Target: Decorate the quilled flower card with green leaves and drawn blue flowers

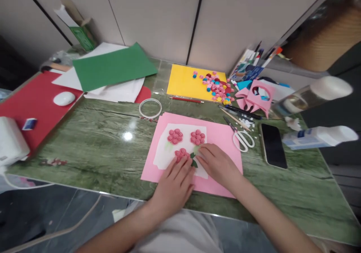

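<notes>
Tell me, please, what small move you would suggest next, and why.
I would probably use the right hand to press the dark green pieces flat: they lie beside the lower pink flower, close to that hand, while the left hand is at that flower and could steady the white sheet. Whether the pieces are stuck down, I cannot tell.

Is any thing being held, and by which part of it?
It cannot be told: the left grip partly covers the lower flower; the right grip is beside dark green pieces.

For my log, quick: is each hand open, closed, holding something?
Left hand: open, partly over the lower pink flower.
Right hand: bent near the dark green leaves; cannot tell whether it holds anything.
</notes>
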Action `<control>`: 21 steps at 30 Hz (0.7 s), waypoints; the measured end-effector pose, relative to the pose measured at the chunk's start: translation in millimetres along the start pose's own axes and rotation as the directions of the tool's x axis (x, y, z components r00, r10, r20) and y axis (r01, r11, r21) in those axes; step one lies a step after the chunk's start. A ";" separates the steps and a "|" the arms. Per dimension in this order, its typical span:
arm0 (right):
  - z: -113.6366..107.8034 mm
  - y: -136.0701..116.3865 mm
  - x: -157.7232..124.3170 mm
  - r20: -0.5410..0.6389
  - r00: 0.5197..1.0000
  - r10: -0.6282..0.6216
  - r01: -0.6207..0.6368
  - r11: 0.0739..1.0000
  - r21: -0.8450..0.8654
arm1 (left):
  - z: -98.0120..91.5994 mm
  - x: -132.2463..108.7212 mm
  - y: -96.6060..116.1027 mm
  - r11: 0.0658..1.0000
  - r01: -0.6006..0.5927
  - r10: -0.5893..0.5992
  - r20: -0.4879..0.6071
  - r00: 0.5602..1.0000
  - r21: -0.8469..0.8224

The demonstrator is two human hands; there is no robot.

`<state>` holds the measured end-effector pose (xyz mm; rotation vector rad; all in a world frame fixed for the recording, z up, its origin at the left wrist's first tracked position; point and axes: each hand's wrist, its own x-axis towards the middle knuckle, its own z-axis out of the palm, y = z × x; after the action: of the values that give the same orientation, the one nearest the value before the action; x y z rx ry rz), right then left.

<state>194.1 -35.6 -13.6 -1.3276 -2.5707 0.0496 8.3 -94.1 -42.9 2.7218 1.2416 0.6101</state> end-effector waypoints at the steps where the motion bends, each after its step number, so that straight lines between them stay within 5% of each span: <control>1: 0.6 0.3 1.1 0.001 1.000 -0.027 0.027 0.999 -0.042 | 1.3 -0.2 -1.5 1.000 0.000 0.000 -0.001 1.000 0.002; 9: 1.2 6.3 0.4 0.054 0.947 -0.318 0.321 0.913 -0.250 | 2.9 1.3 -2.9 1.000 0.020 -0.020 0.007 1.000 -0.018; 21: 5.2 12.2 0.9 0.024 0.965 -0.263 0.263 0.956 -0.129 | 1.1 4.4 -4.5 0.999 0.040 -0.038 0.045 0.998 -0.034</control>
<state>202.1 -27.3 -20.2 -1.0132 -2.7741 -0.1661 8.1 -87.7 -43.6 2.6610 1.2588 0.5595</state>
